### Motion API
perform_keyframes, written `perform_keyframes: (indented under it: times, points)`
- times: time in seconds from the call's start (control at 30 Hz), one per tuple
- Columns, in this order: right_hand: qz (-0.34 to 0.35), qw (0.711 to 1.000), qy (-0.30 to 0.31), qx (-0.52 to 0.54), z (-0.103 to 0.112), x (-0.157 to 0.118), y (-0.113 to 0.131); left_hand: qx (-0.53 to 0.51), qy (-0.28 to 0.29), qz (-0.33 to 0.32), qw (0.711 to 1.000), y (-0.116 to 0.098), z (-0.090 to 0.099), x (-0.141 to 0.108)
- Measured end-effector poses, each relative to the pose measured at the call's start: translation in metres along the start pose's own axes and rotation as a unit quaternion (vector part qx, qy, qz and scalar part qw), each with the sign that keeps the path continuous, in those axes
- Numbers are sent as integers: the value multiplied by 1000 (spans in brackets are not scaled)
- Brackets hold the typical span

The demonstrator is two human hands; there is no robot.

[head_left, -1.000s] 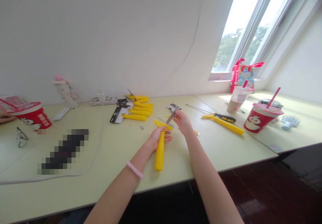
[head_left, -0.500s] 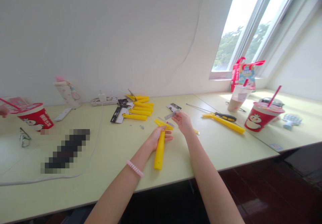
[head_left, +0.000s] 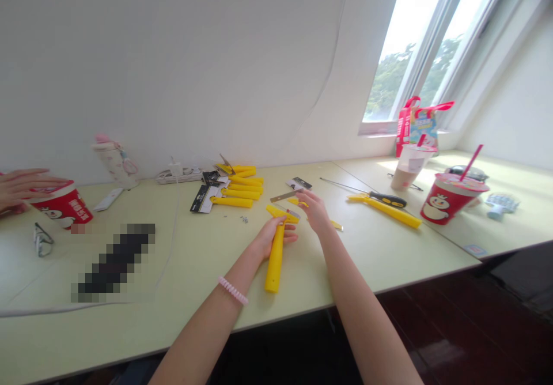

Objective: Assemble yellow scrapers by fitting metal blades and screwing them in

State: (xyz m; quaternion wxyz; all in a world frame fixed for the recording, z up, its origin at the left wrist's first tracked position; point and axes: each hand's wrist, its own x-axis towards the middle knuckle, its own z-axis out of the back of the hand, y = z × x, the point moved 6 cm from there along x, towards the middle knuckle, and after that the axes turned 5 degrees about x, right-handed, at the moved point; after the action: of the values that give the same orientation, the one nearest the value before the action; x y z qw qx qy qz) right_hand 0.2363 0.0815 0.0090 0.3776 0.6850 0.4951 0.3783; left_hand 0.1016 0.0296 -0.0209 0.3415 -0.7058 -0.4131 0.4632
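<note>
Step in hand, my read: placing a thin metal strip relative to the head of a yellow scraper. Left hand [head_left: 266, 238] has its thumb over the scraper [head_left: 273, 261] at the neck, fingers behind and partly extended; grip is partly closed, handle pointing back toward the wearer. Right hand [head_left: 316, 211] is in a narrow pinch on one end of the metal strip [head_left: 281, 197], free end out to the left, above the head; can't confirm contact. Scraper is low over the table [head_left: 207, 281], mid-view; can't tell if it touches. Next move calls for a steady head, strip square to it and fingers off any edge, as it may be sharp. Small screws [head_left: 244, 219] lie left of the head, easy to knock. Screwdriver [head_left: 387, 200] lies to the right, by another yellow scraper [head_left: 395, 213]. Vs 0.5 s ago: strip has swung and extended farther left, now reads darker; left hand and scraper nearly unchanged. Another person's hand [head_left: 19, 189], then just at the left edge, now reaches over the red cup [head_left: 64, 207].
</note>
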Motion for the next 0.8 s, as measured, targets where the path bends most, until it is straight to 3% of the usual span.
perform_keyframes:
  times: [0.27, 0.5, 0.67, 0.8]
  points:
    - [-7, 989, 146, 31, -20, -8, 6, -7, -17, -27, 999, -6, 0, -3]
    - [39, 973, 165, -157, -23, -13, 7, -5, -23, -42, 999, -11, 6, 3]
    - [68, 962, 150, -217, -20, -9, 5, 6, -28, -65, 997, -11, 13, 11]
    - [90, 967, 124, -201, -18, -8, 8, 13, -36, -86, 996, -12, 16, 16]
